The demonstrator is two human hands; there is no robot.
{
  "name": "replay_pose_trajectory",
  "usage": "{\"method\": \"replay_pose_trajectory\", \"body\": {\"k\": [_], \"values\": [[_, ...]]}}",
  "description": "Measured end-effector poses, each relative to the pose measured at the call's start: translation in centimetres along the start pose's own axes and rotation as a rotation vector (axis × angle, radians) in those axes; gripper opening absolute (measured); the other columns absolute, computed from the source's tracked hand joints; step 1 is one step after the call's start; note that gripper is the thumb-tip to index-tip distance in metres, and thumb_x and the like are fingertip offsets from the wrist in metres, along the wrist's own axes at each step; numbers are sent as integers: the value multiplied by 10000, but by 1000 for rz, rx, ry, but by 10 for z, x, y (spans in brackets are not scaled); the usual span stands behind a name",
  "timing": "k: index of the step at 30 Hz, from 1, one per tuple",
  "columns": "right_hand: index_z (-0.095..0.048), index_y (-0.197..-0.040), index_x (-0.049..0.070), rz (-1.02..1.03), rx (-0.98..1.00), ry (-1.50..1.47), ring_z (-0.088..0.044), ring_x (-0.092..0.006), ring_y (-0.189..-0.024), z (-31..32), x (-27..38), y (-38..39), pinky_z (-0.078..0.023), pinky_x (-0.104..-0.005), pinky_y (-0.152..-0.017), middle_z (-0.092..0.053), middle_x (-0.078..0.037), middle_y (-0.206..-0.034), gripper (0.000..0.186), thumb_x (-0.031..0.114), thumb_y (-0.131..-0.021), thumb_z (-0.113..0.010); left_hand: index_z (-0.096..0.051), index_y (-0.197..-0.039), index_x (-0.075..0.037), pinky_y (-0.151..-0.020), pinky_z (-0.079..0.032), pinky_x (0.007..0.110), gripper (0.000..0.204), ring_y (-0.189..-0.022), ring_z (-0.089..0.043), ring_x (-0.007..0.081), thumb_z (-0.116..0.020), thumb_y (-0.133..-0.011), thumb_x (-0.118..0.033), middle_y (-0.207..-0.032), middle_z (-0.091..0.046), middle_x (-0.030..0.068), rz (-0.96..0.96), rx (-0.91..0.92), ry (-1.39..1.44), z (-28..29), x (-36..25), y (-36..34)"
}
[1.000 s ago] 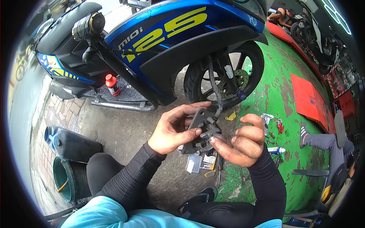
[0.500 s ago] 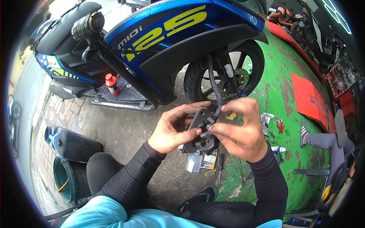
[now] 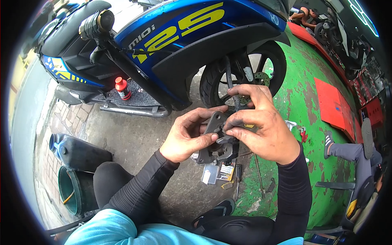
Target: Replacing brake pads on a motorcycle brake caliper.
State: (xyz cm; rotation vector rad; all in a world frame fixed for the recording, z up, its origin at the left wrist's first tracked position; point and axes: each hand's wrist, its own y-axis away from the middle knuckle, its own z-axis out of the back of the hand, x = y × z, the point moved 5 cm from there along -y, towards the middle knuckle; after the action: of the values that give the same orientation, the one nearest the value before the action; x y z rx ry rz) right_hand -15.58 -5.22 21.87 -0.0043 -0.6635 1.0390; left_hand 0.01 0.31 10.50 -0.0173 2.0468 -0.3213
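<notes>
My left hand (image 3: 184,136) holds a dark brake caliper (image 3: 216,153) in front of me, its thumb pressed on the near side and fingers behind the plate. A black brake hose (image 3: 229,75) runs from the caliper up past the front wheel (image 3: 279,67) of a blue scooter (image 3: 188,30). At the caliper's upper right, my right hand (image 3: 267,132) has thumb and forefinger pinched against a small part, too covered to name. Its other fingers arch beside the hose. The wheel's brake disc (image 3: 262,77) shows partly behind this hand.
Below the caliper lie an open plastic case (image 3: 209,174), a screwdriver (image 3: 238,177) and a thin rod (image 3: 258,176). To the left stand a dark jerrycan (image 3: 87,152) and a green bucket (image 3: 65,192). A red-capped bottle (image 3: 122,88) rests on the scooter's footboard. Another person's leg (image 3: 347,150) extends at right.
My right hand has lowered and turned, its fingers now closer over the caliper and beside the hose. My left hand keeps its hold almost unmoved. The view has shifted slightly.
</notes>
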Motion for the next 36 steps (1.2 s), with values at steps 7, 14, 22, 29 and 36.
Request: {"method": "replay_pose_trajectory", "body": {"k": [7, 14, 22, 29, 36], "values": [[-750, -898, 74, 15, 66, -12, -434, -386, -1314, -1, -2, -4, -372, -484, -1113, -552, -161, -1339, 128, 78, -771, -753, -523, -1386, 51, -984, -584, 353, 532, -1201, -647, 230, -723, -894, 22, -1532, -466, 179, 17, -4, -30, -1, -1, 0], [-746, -881, 55, 30, 84, 4, -453, -384, -1286, 0, 1, -10, -389, -479, -1100, -570, -163, -1282, 122, 101, -770, -728, -518, -1389, 49, -1036, -550, 360, 526, -1218, -636, 217, -715, -902, 24, -1505, -503, 161, 8, -20, -20, -3, -3, 0], [-759, -890, 79, -3, 182, 56, -469, -354, -1269, -2, 1, -15, -378, -472, -1099, -583, -125, -1250, 148, 124, -750, -771, -525, -1376, 47, -1029, -549, 341, 505, -1209, -635, 191, -708, -905, 25, -1496, -510, 153, 4, -39, -24, -5, -2, 2], [-745, -875, 69, -19, 139, 75, -500, -342, -1210, -8, 0, -14, -416, -437, -1058, -577, -124, -1169, 143, 109, -738, -761, -524, -1379, 45, -1013, -554, 331, 511, -1177, -639, 168, -706, -901, 28, -1429, -556, 133, 22, -58, -58, -5, -4, 3], [-725, -888, 53, -49, 95, 33, -510, -339, -1182, -12, 0, -8, -432, -443, -1031, -564, -128, -1122, 146, 86, -749, -751, -522, -1383, 35, -972, -557, 307, 528, -1142, -642, 150, -705, -888, 18, -1310, -594, 94, 11, -39, -87, -3, -2, 2]]}}
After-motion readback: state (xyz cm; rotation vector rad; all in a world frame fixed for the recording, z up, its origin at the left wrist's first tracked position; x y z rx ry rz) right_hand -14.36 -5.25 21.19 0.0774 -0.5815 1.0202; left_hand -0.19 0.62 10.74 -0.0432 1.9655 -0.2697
